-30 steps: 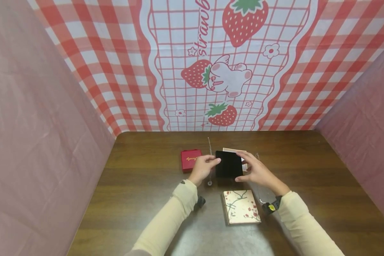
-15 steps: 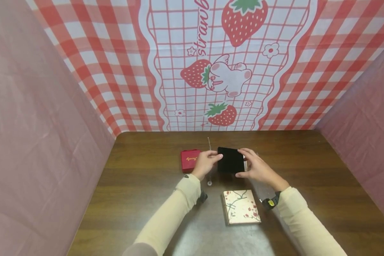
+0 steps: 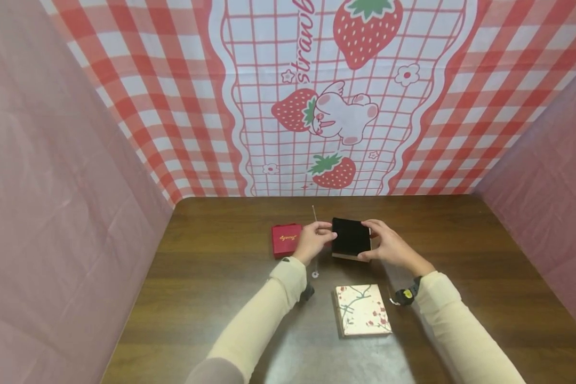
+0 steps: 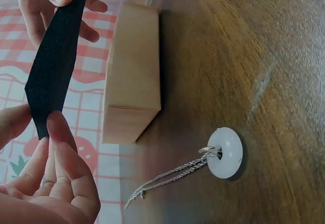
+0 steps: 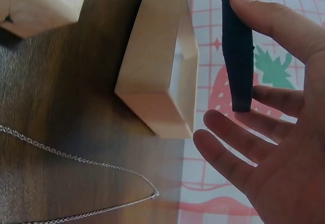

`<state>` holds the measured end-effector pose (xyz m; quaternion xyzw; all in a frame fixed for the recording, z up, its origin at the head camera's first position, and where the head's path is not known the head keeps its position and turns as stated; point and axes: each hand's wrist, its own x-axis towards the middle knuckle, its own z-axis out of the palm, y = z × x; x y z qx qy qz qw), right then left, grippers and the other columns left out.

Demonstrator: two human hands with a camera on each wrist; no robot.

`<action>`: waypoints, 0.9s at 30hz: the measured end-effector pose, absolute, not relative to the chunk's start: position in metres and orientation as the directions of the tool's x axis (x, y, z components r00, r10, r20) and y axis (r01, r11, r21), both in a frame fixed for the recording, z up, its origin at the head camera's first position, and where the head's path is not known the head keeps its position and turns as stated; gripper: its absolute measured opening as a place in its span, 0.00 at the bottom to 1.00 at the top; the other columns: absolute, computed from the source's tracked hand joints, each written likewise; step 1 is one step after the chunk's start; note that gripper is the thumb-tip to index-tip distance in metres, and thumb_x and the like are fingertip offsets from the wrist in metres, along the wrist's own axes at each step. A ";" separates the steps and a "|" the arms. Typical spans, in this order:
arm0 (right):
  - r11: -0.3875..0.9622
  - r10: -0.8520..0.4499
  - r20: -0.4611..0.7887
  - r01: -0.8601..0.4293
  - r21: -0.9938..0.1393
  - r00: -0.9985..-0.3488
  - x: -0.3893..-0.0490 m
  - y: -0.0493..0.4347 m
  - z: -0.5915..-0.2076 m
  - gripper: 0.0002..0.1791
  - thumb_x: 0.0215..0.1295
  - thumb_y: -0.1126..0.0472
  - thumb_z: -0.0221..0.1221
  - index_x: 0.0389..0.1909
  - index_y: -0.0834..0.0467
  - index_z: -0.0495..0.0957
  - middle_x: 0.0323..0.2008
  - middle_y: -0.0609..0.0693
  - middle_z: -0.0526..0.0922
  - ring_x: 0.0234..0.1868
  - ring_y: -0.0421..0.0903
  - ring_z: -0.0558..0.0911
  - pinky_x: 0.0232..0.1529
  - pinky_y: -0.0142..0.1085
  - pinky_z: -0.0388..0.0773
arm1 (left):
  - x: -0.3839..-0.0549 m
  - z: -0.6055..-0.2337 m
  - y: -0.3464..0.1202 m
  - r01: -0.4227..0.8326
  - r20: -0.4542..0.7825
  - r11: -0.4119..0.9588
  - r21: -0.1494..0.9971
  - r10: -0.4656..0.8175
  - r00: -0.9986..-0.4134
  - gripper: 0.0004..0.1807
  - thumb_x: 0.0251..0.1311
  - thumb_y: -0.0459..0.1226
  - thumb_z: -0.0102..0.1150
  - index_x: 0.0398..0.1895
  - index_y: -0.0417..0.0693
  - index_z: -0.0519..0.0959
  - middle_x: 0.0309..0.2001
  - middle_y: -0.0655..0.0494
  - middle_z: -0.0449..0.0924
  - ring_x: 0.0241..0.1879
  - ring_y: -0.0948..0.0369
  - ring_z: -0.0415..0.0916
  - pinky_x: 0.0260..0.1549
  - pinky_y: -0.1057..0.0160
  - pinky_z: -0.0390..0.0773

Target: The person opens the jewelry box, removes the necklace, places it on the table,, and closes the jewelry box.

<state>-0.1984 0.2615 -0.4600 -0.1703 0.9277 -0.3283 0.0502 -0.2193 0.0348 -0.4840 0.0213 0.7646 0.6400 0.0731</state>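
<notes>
A square black foam pad [image 3: 350, 236] hangs tilted just above an open cardboard box [image 5: 147, 51], apart from it in both wrist views. My left hand [image 3: 312, 242] pinches the pad's left corner between thumb and fingertips. From the right, my right hand [image 3: 389, 247] holds the opposite side, thumb on the near face and fingers behind. In the head view the pad covers most of the box, leaving a strip of its front wall visible. Under my left wrist lies a silver chain with a white ring pendant [image 4: 225, 153].
A cream lid [image 3: 363, 311] with painted red blossoms lies nearer the front. A small red box [image 3: 284, 240] with gold lettering sits to the left. Another silver chain [image 5: 76, 158] lies right of the cardboard box. A strawberry-print cloth [image 3: 338, 106] hangs behind the wooden table.
Both hands have carried the black pad slightly right and farther back, tipping it on the way. The box's front wall now shows below the pad. Lid, red box and pendant stay in place.
</notes>
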 end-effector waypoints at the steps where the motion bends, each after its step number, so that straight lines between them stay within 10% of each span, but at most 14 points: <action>1: 0.730 -0.346 0.014 -0.278 -0.625 -0.938 -0.199 0.262 -0.461 0.51 0.46 0.54 0.75 0.69 0.66 0.61 0.67 0.66 0.63 0.55 0.64 0.76 0.44 0.49 0.81 | -0.220 -0.484 0.036 -0.059 -0.085 0.191 0.980 0.133 -0.987 0.18 0.56 0.35 0.67 0.50 0.41 0.81 0.42 0.44 0.86 0.39 0.60 0.83 0.35 0.68 0.81; 27: 0.743 -0.344 -0.033 -0.251 -0.621 -0.938 -0.219 0.272 -0.478 0.50 0.44 0.54 0.75 0.66 0.69 0.63 0.63 0.71 0.66 0.51 0.66 0.77 0.49 0.56 0.78 | -0.225 -0.495 0.050 -0.006 -0.070 0.374 0.927 0.159 -0.985 0.22 0.54 0.32 0.68 0.55 0.41 0.80 0.41 0.46 0.86 0.41 0.58 0.83 0.35 0.72 0.79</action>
